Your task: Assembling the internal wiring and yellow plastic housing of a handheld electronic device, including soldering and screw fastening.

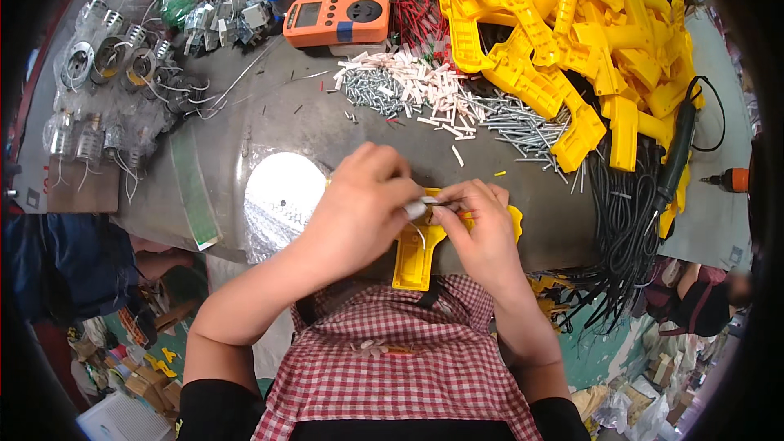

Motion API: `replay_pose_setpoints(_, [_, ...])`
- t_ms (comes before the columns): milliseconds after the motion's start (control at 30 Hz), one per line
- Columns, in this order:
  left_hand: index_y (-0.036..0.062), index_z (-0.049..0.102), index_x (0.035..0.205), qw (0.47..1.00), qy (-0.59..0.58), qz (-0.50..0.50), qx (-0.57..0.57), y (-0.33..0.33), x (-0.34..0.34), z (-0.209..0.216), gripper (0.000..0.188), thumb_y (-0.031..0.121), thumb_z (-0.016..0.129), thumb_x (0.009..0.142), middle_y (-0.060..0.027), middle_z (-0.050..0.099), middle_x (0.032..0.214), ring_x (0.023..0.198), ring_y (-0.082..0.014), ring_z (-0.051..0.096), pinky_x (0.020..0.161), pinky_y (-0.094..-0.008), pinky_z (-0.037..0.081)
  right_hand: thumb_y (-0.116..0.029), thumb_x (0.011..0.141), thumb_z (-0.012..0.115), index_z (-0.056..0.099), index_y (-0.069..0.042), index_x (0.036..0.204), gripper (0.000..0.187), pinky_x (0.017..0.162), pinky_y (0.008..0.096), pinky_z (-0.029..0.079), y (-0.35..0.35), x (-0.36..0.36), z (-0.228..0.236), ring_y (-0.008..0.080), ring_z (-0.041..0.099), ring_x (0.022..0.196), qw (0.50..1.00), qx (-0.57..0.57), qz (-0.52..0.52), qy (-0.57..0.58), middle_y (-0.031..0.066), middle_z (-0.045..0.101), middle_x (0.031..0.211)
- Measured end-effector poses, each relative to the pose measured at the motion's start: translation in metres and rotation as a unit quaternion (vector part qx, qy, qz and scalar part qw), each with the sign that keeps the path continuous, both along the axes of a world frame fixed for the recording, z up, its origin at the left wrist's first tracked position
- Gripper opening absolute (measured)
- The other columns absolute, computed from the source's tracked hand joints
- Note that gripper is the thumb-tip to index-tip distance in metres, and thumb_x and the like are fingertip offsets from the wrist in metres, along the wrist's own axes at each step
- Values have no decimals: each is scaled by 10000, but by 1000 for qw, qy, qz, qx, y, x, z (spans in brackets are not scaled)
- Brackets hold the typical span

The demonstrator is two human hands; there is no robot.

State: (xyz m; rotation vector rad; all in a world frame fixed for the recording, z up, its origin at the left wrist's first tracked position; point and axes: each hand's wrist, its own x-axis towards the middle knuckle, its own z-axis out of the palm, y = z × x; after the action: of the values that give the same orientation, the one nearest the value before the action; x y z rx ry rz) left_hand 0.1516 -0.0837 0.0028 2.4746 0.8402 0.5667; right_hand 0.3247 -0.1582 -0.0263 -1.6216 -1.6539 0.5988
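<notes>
Head view, with the clock centred on the yellow housing under the hands. Starting left, around 10 o'clock, there's a bunch of metal coils in clear plastic. A green strip lies flat out toward 9, and between 10 and 11 sits a pile of grey metal parts. Shiny white disc at 9, right beside the left forearm. Orange meter up at 11.

Dead centre, the housing is at the near table edge, its handle pointing to 6 o'clock. The left hand is pinching a small pale grey part over it, and a white wire shows just below. The right hand comes in from 3, fingertips bunched right up near the left's; can't tell exactly what they're gripping, too small.

Straight up at 12: pale sleeves next to loose screws. Big heap of yellow housings at 1, black-handled tool between 2 and 3, black cables at 3.
</notes>
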Motion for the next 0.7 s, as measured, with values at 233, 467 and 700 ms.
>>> replay_pose_setpoints(233, [29,682,970,984,-72,49,-156,8,-13,3,189,38,665,782,-81,605,798,666,-193,601,598,-286,486,-160,795,669,626,-56,829,118,799,346,368,13,-13,3,220,589,767,997,14,-24,65,49,632,785])
replay_pose_setpoints(467, [-39,641,1008,871,-144,136,-449,12,-10,-7,191,82,622,863,-35,654,816,697,-69,592,642,-226,500,-180,817,655,632,-38,832,145,794,343,373,16,-15,-5,222,598,754,997,11,-2,77,58,631,750])
replay_pose_setpoints(700, [-33,630,1016,859,-173,131,-464,13,-12,-11,187,83,616,870,-34,648,811,700,-71,589,647,-223,497,-173,818,646,636,-41,804,133,776,344,366,17,-16,-3,222,589,717,997,0,12,82,65,616,720])
